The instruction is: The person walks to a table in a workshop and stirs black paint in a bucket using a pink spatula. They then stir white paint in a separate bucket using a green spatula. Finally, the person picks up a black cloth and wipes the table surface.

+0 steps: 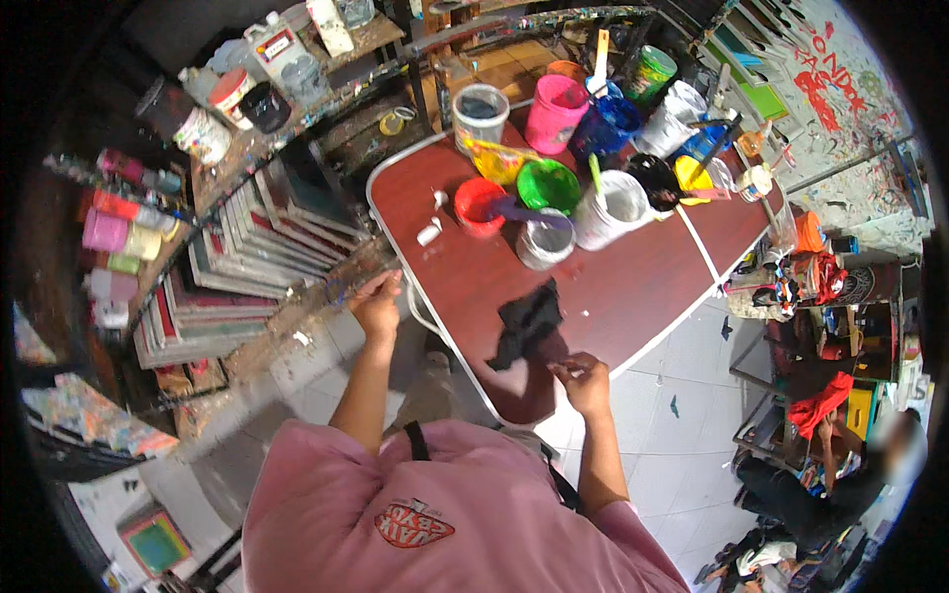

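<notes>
My left hand (pixel 377 308) hovers just off the left edge of the table (pixel 633 306), its fingers loosely stretched out and holding nothing that I can see. Over the table's near right edge, my right hand (pixel 587 383) has its thumb and fingers drawn together; whatever may be between them is too small to make out. Its fingertips point at a crumpled black cloth (pixel 529 324) lying on the red-brown tabletop, close to its lower corner. Small white crumpled pieces (pixel 429 232) lie near the left edge.
Several paint tubs crowd the table's far part, among them a red one (pixel 478 210), a green one (pixel 550 186) and a white bucket (pixel 615 211). Framed screens (pixel 267 227) lean under a shelf of bottles at left. At far right, a person (pixel 825 494) handles red cloth (pixel 822 403).
</notes>
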`<state>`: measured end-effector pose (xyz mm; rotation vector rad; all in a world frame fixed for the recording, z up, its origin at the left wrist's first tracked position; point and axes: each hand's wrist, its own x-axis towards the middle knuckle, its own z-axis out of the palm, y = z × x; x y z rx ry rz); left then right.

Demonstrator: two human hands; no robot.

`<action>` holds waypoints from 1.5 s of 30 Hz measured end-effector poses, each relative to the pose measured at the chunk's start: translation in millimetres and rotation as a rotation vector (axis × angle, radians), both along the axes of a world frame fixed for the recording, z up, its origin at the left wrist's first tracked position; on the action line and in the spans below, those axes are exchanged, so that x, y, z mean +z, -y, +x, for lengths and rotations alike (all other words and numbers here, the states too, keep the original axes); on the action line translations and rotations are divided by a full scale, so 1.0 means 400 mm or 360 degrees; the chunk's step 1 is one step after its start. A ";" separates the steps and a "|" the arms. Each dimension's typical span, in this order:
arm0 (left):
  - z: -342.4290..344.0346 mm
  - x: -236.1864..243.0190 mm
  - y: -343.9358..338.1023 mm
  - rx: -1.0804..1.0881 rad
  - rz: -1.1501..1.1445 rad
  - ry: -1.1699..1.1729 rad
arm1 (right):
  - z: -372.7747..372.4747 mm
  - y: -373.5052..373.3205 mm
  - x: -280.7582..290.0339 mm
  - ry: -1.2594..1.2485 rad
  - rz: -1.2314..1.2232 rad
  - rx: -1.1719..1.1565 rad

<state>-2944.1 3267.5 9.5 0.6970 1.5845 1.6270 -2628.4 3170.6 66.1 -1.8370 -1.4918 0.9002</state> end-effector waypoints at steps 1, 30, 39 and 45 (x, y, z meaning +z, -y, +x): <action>0.025 0.000 0.039 -0.0027 0.0163 0.0160 | 0.027 0.021 -0.025 0.0012 0.0002 0.0016; 0.554 -0.026 0.173 -0.0432 -0.0577 -0.1907 | 0.506 -0.193 0.034 -0.0093 -0.0165 0.0532; 0.538 0.132 0.216 0.0085 0.0116 0.0272 | 0.667 -0.462 -0.035 -0.0590 -0.0316 0.1204; 0.831 0.251 0.109 -0.0160 0.0035 0.0516 | 0.527 -0.449 0.154 -0.1359 -0.0812 0.1425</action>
